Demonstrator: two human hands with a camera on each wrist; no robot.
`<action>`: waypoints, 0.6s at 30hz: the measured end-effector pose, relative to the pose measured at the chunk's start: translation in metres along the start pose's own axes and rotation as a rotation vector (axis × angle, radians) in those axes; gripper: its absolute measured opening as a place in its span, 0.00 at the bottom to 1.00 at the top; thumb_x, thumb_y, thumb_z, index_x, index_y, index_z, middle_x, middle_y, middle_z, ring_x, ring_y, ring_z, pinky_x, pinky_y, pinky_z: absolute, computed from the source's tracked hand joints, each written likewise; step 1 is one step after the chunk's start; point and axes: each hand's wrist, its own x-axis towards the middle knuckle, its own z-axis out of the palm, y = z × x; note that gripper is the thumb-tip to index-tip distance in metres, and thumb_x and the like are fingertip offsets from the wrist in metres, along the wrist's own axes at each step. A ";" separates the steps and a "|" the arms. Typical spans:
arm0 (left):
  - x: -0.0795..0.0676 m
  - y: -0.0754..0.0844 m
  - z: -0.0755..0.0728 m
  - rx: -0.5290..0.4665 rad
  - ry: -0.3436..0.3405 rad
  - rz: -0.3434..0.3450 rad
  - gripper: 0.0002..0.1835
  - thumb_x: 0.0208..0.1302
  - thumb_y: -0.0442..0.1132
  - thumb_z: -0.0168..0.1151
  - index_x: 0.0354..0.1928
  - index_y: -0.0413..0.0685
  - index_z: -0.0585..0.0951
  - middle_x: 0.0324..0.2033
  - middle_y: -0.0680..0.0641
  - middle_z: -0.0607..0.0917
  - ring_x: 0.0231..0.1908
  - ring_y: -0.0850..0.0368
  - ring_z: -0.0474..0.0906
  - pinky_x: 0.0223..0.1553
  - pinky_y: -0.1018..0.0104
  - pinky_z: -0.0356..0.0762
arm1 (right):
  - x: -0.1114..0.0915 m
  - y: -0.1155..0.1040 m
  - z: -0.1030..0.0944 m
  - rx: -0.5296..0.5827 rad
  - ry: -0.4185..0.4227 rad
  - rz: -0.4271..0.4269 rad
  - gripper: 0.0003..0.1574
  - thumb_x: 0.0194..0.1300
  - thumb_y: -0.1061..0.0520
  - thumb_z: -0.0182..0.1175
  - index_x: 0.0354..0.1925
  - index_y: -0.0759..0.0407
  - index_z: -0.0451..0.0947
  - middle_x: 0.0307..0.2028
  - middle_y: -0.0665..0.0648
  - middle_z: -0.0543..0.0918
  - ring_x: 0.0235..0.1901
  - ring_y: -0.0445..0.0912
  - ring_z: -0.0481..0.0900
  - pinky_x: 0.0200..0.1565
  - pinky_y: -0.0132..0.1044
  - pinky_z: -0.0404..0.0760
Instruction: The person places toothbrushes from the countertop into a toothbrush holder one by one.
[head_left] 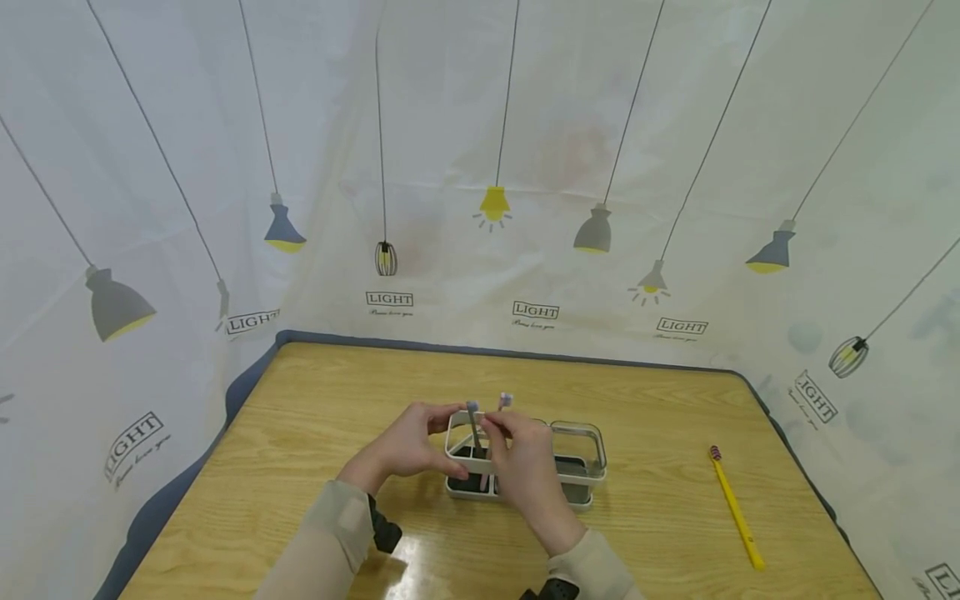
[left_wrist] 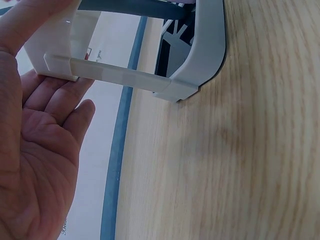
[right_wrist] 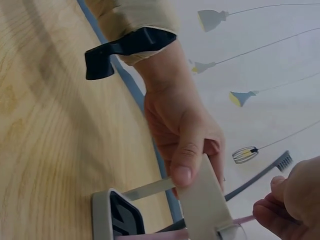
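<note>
Left grip (head_left: 401,446) clasps the holder (right_wrist: 206,205); right grip (head_left: 527,468) apparently pinches a pink toothbrush (right_wrist: 167,234), bristles (head_left: 506,399) showing only in head view.

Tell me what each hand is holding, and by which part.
The left hand grips the holder by its upper rim; the right hand pinches the pink toothbrush by its stem, near the head.

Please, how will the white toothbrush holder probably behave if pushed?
The white holder seems rigid: its upper rim looks unbent where the left hand grips. It is probably light, being mostly open frame. Its long, flat base should resist tipping.
</note>
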 end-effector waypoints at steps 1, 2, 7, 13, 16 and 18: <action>0.000 0.001 0.000 0.000 0.003 -0.003 0.54 0.47 0.48 0.90 0.77 0.47 0.72 0.73 0.44 0.73 0.72 0.37 0.70 0.68 0.41 0.71 | 0.001 0.001 -0.002 -0.002 0.009 0.000 0.03 0.68 0.69 0.71 0.41 0.68 0.89 0.35 0.59 0.90 0.35 0.48 0.90 0.38 0.39 0.90; 0.000 0.001 0.000 0.002 0.006 -0.004 0.55 0.47 0.48 0.90 0.77 0.46 0.72 0.73 0.44 0.73 0.72 0.37 0.70 0.68 0.41 0.72 | 0.001 0.002 -0.005 -0.007 0.019 0.002 0.04 0.68 0.69 0.71 0.41 0.68 0.89 0.36 0.60 0.90 0.35 0.48 0.90 0.38 0.39 0.90; 0.001 0.001 0.001 0.004 0.011 -0.005 0.56 0.47 0.47 0.90 0.77 0.43 0.71 0.73 0.42 0.73 0.72 0.35 0.70 0.69 0.38 0.70 | 0.007 0.006 -0.022 -0.029 0.052 0.012 0.04 0.68 0.70 0.70 0.42 0.68 0.89 0.38 0.60 0.91 0.36 0.48 0.90 0.39 0.39 0.89; 0.000 0.001 0.001 -0.011 0.005 -0.011 0.57 0.46 0.47 0.90 0.78 0.43 0.70 0.73 0.41 0.73 0.72 0.36 0.70 0.68 0.38 0.70 | 0.016 0.013 -0.053 -0.086 0.058 -0.024 0.05 0.68 0.70 0.70 0.43 0.70 0.87 0.37 0.62 0.90 0.36 0.52 0.91 0.37 0.39 0.90; -0.001 0.001 0.001 -0.017 0.003 -0.016 0.57 0.46 0.46 0.90 0.78 0.43 0.70 0.73 0.41 0.74 0.72 0.36 0.69 0.68 0.40 0.71 | 0.022 0.021 -0.071 -0.132 0.078 -0.036 0.05 0.67 0.70 0.71 0.42 0.71 0.87 0.36 0.63 0.90 0.36 0.54 0.91 0.38 0.42 0.90; -0.001 0.000 0.001 -0.014 0.009 -0.020 0.57 0.46 0.46 0.90 0.78 0.43 0.70 0.72 0.42 0.74 0.72 0.37 0.70 0.68 0.41 0.71 | 0.026 0.028 -0.081 -0.154 0.092 -0.035 0.06 0.67 0.71 0.71 0.42 0.71 0.87 0.37 0.64 0.90 0.35 0.55 0.90 0.38 0.45 0.90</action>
